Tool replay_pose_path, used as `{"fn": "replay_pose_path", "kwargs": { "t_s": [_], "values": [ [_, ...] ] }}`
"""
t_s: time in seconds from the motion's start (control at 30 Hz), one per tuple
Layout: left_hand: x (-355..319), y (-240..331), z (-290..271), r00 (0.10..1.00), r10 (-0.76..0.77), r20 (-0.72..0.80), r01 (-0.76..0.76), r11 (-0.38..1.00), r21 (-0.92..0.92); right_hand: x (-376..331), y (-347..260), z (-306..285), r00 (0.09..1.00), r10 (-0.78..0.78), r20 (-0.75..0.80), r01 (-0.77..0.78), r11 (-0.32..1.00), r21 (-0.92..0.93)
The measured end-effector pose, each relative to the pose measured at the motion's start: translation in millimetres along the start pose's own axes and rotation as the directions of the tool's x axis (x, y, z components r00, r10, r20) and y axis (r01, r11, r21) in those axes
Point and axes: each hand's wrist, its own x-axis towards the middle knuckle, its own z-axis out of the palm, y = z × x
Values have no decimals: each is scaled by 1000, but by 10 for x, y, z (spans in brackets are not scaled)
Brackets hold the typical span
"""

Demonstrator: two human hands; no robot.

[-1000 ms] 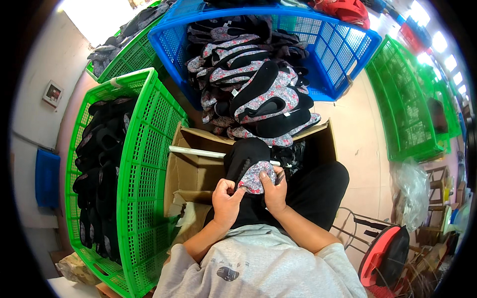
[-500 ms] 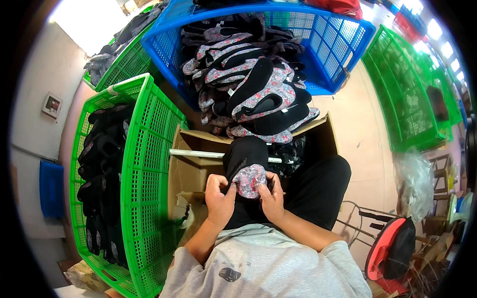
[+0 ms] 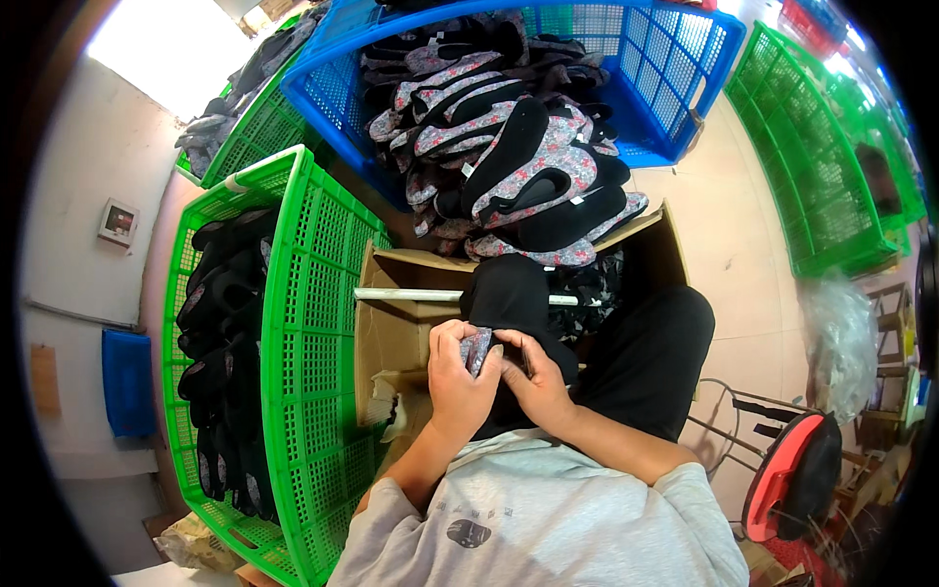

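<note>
Since the earlier frame both hands have closed in tighter over the floral shoe upper (image 3: 479, 349) - left hand (image 3: 460, 377) and right hand (image 3: 533, 377) pinch it together at lap height, likely to keep the black piece (image 3: 509, 293) braced on the white rod (image 3: 411, 293) across the cardboard box (image 3: 391, 333). Blue crate (image 3: 685, 68) holds floral-and-black uppers - green crate (image 3: 313, 323) holds black ones.

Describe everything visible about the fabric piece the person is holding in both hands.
The fabric piece is mostly black, soft cloth, with a grey-and-red floral patch showing between the hands. It drapes over a white rod across a cardboard box. The left hand and right hand pinch its lower edge, folding it together.
</note>
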Motion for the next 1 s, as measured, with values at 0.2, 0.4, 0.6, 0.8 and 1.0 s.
{"fn": "replay_pose_path", "kwargs": {
  "t_s": [0.2, 0.4, 0.6, 0.8, 1.0],
  "values": [
    [2, -189, -65, 981, 194, 12, -193, 980, -51, 85, 28, -24, 1000, 12, -21, -13, 1000, -22],
    [7, -498, -145, 974, 222, 46, -205, 949, -238, 157, -19, -15, 994, 110, 4, -110, 991, 75],
    [68, -673, -264, 964, 183, 195, -63, 864, -499, 316, 89, -177, 975, 209, 73, -220, 952, 215],
    [183, -554, -363, 950, 139, 279, 11, 880, -476, 336, -211, -264, 913, 382, 140, -406, 881, 243],
    [239, -225, -396, 981, 44, 188, -34, 998, -55, 248, -194, -225, 933, 283, 224, -340, 895, 287]
  ]
}}
